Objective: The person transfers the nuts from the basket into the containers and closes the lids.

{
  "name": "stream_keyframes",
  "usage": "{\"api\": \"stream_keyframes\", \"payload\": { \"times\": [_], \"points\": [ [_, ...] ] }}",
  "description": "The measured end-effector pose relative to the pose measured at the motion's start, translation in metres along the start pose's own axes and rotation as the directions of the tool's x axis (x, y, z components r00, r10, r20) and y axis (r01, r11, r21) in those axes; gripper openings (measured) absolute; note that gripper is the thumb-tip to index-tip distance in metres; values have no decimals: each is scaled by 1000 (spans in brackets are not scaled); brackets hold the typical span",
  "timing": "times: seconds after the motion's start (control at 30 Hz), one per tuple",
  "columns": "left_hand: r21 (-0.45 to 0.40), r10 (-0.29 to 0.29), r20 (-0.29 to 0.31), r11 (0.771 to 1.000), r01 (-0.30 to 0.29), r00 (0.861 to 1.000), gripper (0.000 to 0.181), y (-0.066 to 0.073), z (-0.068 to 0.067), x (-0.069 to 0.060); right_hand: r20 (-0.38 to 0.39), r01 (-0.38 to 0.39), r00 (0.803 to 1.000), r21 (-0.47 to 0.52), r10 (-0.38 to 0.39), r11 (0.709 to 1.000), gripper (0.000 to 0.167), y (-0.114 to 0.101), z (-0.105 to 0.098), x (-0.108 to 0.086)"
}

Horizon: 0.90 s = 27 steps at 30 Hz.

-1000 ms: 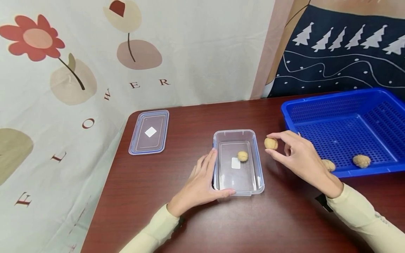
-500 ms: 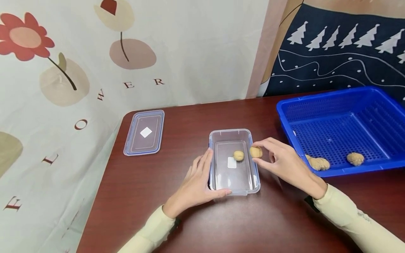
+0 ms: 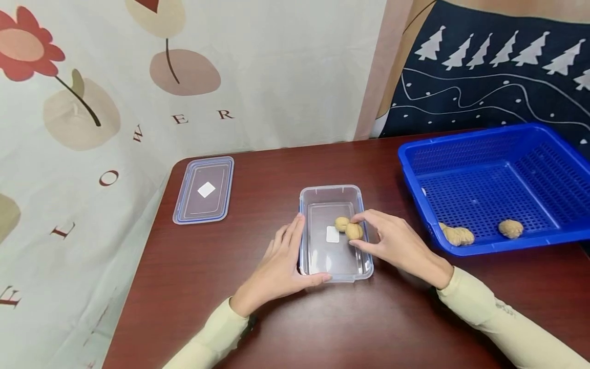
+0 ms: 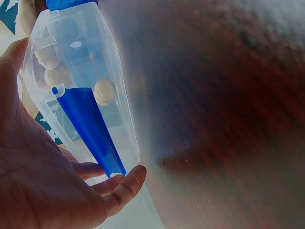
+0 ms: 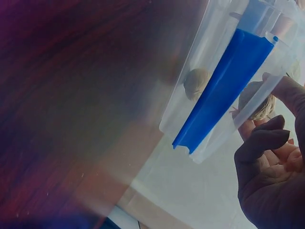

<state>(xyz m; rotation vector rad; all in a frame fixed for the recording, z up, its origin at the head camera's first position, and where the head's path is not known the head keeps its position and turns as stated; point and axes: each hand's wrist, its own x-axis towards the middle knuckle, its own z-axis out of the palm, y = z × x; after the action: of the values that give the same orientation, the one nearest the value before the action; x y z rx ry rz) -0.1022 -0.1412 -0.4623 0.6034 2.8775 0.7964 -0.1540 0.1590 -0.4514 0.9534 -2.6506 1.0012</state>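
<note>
Presently, the held walnut [image 3: 354,232] sits just within the R side of the clear plastic container [image 3: 341,261], approx. mid-length; that container's long axis runs away from the person. Whether the nut touches its floor can't be told. A 2nd walnut [image 3: 341,224] lies nearer the container's middle. R hand [image 3: 398,243], at the container's R, is nearer, its thumb & finger in a narrow pinch on the nut. L hand [image 3: 278,271]: thumb spread wide, fingers nearly straight along the container's L wall.
</note>
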Motion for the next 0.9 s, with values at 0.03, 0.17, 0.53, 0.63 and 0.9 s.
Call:
{"api": "stream_keyframes", "payload": {
  "times": [0.03, 0.17, 0.53, 0.63, 0.9],
  "points": [
    [0, -3, 3, 1000, 3, 1000, 135, 0, 0, 0, 1, 1, 1000, 0, -1, 1000, 44, 0, 2, 0],
    [-4, -16, 14, 1000, 16, 1000, 136, -1, 0, -2, 20, 15, 1000, -7, -15, 1000, 42, 1, 6, 2],
    [-6, -35, 17, 999, 35, 999, 136, 2, 0, -3, 106, 41, 994, -82, -32, 996, 37, -1, 9, 9],
    [-7, -34, 18, 999, 34, 999, 135, 2, 1, -3, 135, 34, 991, -96, -20, 995, 38, -3, 10, 10],
    [5, -29, 9, 1000, 29, 1000, 135, 2, -1, -1, 150, -14, 988, -80, 25, 997, 40, -4, 8, 14]
  ]
}}
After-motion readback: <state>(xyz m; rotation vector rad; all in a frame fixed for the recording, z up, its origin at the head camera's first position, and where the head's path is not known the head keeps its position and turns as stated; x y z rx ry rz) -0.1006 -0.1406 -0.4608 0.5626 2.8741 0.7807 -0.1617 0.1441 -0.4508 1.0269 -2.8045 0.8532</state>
